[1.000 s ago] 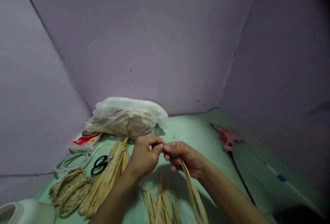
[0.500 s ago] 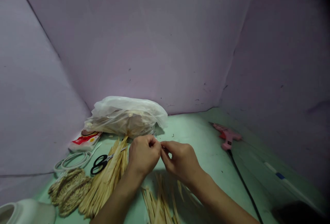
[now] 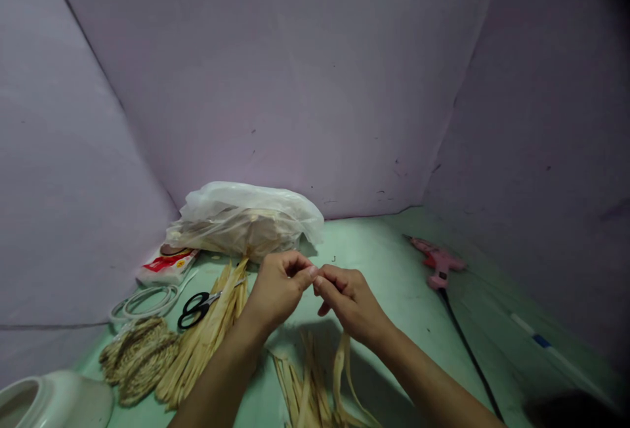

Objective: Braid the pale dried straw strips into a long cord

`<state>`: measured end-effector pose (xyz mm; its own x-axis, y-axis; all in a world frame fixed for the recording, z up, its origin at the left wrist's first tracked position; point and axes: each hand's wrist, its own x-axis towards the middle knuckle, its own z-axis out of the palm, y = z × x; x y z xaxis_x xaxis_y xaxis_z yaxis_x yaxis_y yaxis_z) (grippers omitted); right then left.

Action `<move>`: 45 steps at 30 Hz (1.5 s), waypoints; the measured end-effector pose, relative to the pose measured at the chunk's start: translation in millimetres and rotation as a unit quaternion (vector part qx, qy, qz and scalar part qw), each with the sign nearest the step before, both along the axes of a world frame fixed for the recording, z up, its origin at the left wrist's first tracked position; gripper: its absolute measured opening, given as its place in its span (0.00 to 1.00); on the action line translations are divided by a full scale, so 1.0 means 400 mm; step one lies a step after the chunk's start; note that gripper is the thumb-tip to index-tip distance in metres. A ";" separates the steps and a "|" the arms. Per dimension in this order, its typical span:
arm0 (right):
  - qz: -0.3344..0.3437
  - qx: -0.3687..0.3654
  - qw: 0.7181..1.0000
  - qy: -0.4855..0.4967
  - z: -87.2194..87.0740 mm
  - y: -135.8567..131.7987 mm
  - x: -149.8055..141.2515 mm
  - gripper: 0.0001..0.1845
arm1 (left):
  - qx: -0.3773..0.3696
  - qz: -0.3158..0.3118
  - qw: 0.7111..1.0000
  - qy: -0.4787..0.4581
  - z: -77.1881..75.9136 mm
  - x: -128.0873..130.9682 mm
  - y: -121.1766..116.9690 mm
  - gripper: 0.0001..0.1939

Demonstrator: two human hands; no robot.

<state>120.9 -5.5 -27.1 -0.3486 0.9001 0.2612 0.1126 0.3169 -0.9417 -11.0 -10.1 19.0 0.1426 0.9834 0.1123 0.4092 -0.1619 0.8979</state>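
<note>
My left hand (image 3: 283, 287) and my right hand (image 3: 347, 297) meet fingertip to fingertip above the green table, both pinched closed. A pale dried-leaf strip (image 3: 339, 365) hangs down below my right hand. What the left fingertips grip is too small and hidden to make out. Under the hands, near the front edge of the view, lies a small bundle of dried strips (image 3: 305, 388). Left of my left forearm is a larger bundle of dried strips (image 3: 204, 342), with black-handled scissors (image 3: 195, 310) resting against it.
A plastic bag (image 3: 246, 218) sits against the back wall. At left are a red-and-white packet (image 3: 167, 267), a coiled white cable (image 3: 147, 303), braided cord (image 3: 142, 359) and a white jar (image 3: 63, 402). A pink glue gun (image 3: 440, 264) with a black cord lies at right.
My wrists have turned so the thumbs now show on top, fingertips still together. The strip below my right hand hangs more plainly in view. The camera view has shifted slightly.
</note>
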 end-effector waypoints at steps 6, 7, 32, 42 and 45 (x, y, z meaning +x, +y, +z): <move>-0.012 0.000 1.000 -0.003 0.005 -0.003 -0.001 0.13 | 0.044 0.048 0.990 0.126 -0.006 0.004 -0.002 0.09; -0.028 0.012 0.999 -0.009 0.006 -0.004 0.000 0.12 | 0.046 0.063 0.987 0.139 -0.008 0.005 0.000 0.09; -0.040 -0.201 0.963 0.172 0.034 -0.007 -0.013 0.16 | 0.021 0.070 0.994 -0.080 -0.013 -0.001 0.008 0.09; 0.009 -0.336 0.911 0.238 0.012 0.025 -0.003 0.17 | -0.071 0.058 0.977 -0.193 -0.038 0.002 0.028 0.11; 0.025 -0.330 0.912 0.243 0.004 0.023 -0.009 0.18 | -0.090 0.054 0.972 -0.208 -0.043 0.002 0.028 0.10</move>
